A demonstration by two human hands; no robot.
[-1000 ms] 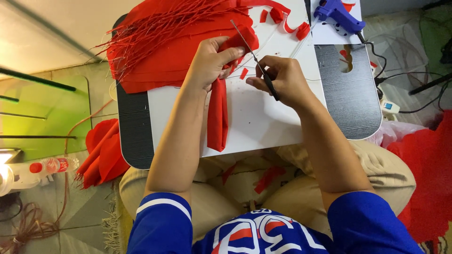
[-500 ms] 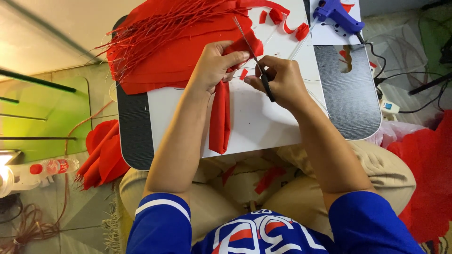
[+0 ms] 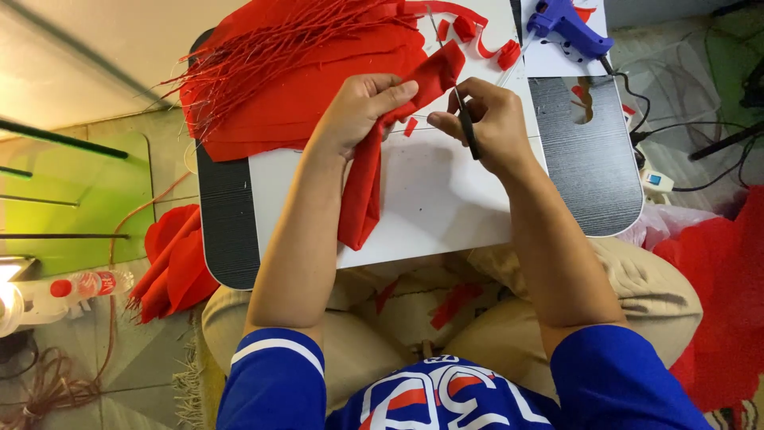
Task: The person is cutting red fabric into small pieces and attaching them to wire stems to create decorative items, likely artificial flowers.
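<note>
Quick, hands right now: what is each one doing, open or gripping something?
Left hand: closed on the folded red fabric strip.
Right hand: closed on a thin dark tool, touching the strip's upper end.

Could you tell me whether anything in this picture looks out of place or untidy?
Yes: red fabric scraps lie on the person's lap, off the white board, and red pieces lie on the floor beside a fallen bottle. Both hands, left hand and right hand, grip a red fabric strip.
</note>
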